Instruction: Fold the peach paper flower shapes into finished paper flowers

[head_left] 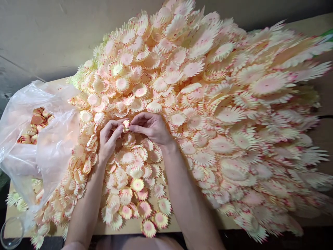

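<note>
Between my two hands is a small curled artificial flower piece (126,125), cream with red-tipped petals. My left hand (110,134) pinches it from the left with thumb and fingertips. From the right, the thumb and forefinger of my right hand (151,126) close on it too. Loose flat petal discs (128,158), pale pink and cream with fringed edges, lie in a layer just below my hands. More discs with yellowish rims (137,184) are spread between my forearms.
A large heap of fringed petal discs (197,86) covers the table's middle and right. On the left, a translucent plastic bag (57,146) holds several curled flower pieces (38,120). A clear round container (12,232) stands at the lower left corner. The wall (65,31) rises behind.
</note>
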The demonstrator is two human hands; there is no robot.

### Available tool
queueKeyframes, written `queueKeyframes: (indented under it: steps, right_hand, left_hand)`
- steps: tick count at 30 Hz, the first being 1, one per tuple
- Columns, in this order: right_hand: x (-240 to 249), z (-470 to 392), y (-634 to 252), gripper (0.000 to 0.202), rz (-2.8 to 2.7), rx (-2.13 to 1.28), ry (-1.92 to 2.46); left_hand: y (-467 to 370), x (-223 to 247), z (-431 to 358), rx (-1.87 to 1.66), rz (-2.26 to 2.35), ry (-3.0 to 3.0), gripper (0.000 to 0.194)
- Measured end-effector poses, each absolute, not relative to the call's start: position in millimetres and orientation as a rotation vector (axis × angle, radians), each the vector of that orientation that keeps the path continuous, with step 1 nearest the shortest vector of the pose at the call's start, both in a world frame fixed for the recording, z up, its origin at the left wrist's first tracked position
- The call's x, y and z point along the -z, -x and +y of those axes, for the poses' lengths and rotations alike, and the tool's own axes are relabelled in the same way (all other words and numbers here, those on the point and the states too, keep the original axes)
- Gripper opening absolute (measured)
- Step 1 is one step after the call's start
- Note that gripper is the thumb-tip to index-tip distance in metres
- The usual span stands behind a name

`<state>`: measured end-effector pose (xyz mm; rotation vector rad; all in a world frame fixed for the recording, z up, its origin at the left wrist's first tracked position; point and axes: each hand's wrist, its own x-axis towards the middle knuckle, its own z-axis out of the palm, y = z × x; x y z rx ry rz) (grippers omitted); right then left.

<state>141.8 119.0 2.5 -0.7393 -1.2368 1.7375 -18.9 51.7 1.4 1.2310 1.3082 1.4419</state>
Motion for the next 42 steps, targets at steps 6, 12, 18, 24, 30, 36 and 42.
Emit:
queueKeyframes:
  steps: [6,12,18,24,30,36,42]
  right_hand:
    - [-1.3,120.1,-143.2,0.028,-1.233,-1.743,0.766]
    - [-3.0,119.1,-145.0,0.031,-1.227,-1.753,0.755]
    - [-3.1,117.8,-142.9,0.039,-1.294,-1.777,0.699]
    - [-3.2,118.1,-140.4,0.034,-1.325,-1.660,0.771]
    - [-0.1,121.7,-144.0,0.030,-1.258,-1.530,0.828]
    - [2.7,122.8,-144.7,0.016,-1.236,-1.521,0.799]
    - [-4.3,117.9,-141.7,0.009,-1.409,-1.585,0.761]
  left_hand:
    - [18.4,-3.5,52.7,-1.442,1.286,-1.268,0.023]
    - [17.3,-3.3,54.0,-1.442,1.332,-1.276,0.027]
    - [16.4,-2.4,53.0,-1.411,1.408,-1.314,0.025]
    - [14.8,-1.1,53.9,-1.426,1.467,-1.364,0.027]
    - [16.9,4.6,55.7,-1.572,1.512,-1.293,0.029]
    - [17.4,3.3,55.7,-1.575,1.525,-1.288,0.030]
    - [13.3,-0.8,56.0,-1.514,1.526,-1.437,0.023]
